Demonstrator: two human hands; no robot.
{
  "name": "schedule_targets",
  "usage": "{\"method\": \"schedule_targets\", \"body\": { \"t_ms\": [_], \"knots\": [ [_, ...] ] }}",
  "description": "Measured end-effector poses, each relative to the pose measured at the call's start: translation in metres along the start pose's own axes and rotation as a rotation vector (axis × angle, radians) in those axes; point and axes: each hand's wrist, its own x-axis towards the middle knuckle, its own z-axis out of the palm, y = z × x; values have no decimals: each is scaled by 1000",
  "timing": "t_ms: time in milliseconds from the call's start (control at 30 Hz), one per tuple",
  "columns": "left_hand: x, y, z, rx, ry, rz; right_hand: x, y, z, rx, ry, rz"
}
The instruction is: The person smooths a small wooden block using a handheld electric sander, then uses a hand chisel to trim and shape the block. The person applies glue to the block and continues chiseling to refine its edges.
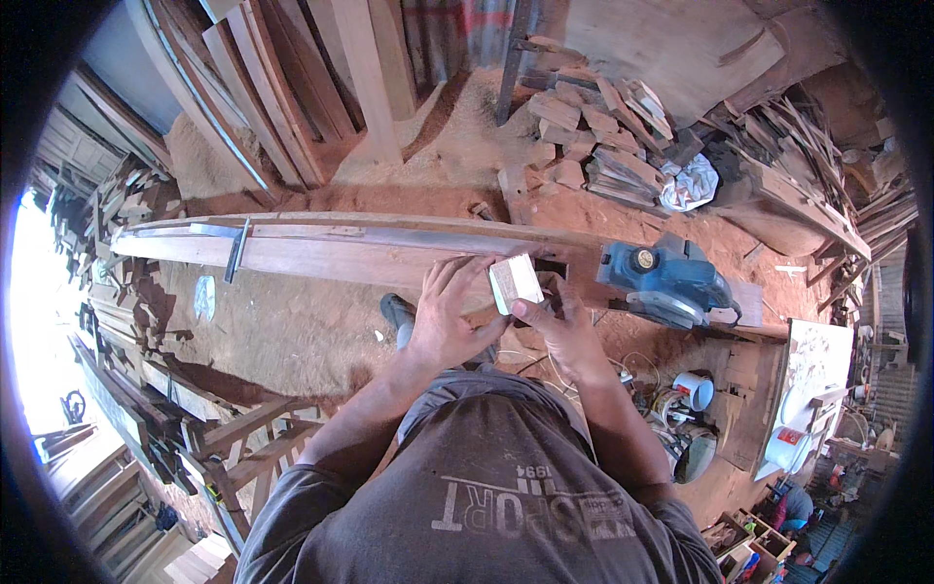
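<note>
Dusty grey cloth shirt, squarish pale block in right hand

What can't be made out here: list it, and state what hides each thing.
All in the head view:
Block, back: turned away from the camera.
Left hand, touch on the block: fingertips blend into shadow at its edge.
Planer, underside: hidden by its own body.
Person at lower right, hands: too small.
Bright opening, what lies beyond: washed out by glare.
</note>
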Motion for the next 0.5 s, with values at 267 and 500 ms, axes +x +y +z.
{"method": "schedule_targets", "body": {
  "t_ms": [267,500],
  "knots": [
    [-27,-25,-1,-120,85,-288,-26,-77,-113,-1232,770,-678],
    [-44,-91,-5,312,213,-196,-15,-102,-236,-1232,283,-190]
  ]
}}
